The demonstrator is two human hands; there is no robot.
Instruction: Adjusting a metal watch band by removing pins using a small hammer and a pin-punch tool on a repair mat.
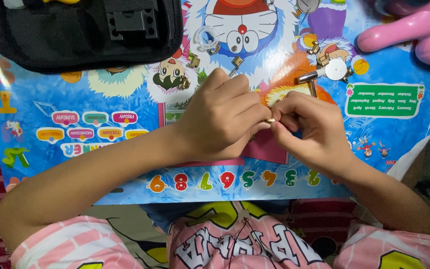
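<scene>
A small brass-coloured part sits pinched between the fingertips of both hands, held just above a pink card at the middle of the cartoon-printed mat, close below the head camera so that fine finger work stays in sight. The left hand is curled nearly closed, thumb and forefinger meeting on the part; the right hand is likewise bent in, its fingertips pressing the same piece from the other side, so each hand steadies what the other turns. Farther up the mat lie loose brass fittings, a clear plastic ring and a white disc with a metal stem, spread apart within reach. A black bag covers the far left corner, and a pink toy rests at the far right.
</scene>
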